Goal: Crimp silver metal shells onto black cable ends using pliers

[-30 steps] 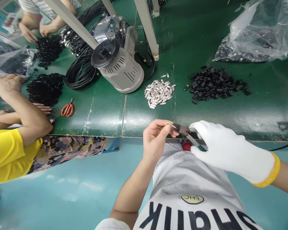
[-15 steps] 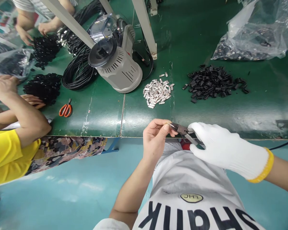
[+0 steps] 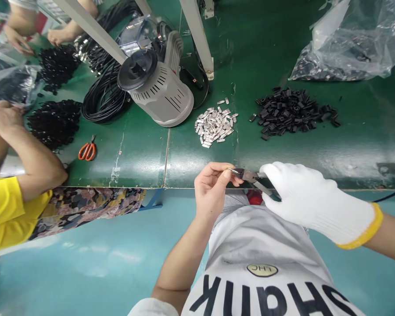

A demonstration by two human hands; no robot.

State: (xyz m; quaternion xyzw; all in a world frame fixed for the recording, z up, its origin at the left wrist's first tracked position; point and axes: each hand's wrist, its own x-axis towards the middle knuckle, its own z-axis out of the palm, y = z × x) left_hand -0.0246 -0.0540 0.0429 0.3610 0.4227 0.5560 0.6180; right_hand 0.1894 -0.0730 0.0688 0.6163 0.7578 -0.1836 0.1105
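My left hand [image 3: 211, 188] is bare and closed in a pinch at the front edge of the bench. Between thumb and forefinger a small shiny bit shows, mostly covered by the fingertips. The jaws of a pair of pliers [image 3: 249, 176] meet that pinch from the right. My right hand [image 3: 299, 197], in a white knitted glove with a yellow cuff, is wrapped around the pliers' handles. Beyond my hands lie a pile of small silver metal pieces [image 3: 214, 125] and a pile of small black plastic sleeves [image 3: 288, 112].
A grey machine with a black round top [image 3: 161, 94] stands left of the metal pieces. Orange-handled scissors [image 3: 87, 150] and coiled black cables [image 3: 102, 98] lie farther left. A clear bag of parts [image 3: 352, 48] sits at back right. A co-worker in yellow [image 3: 9, 202] works at left.
My gloved right hand has shifted slightly, and the pliers' handles look a little more spread. My left hand keeps its pinch. The co-worker's arms at left have moved a little.
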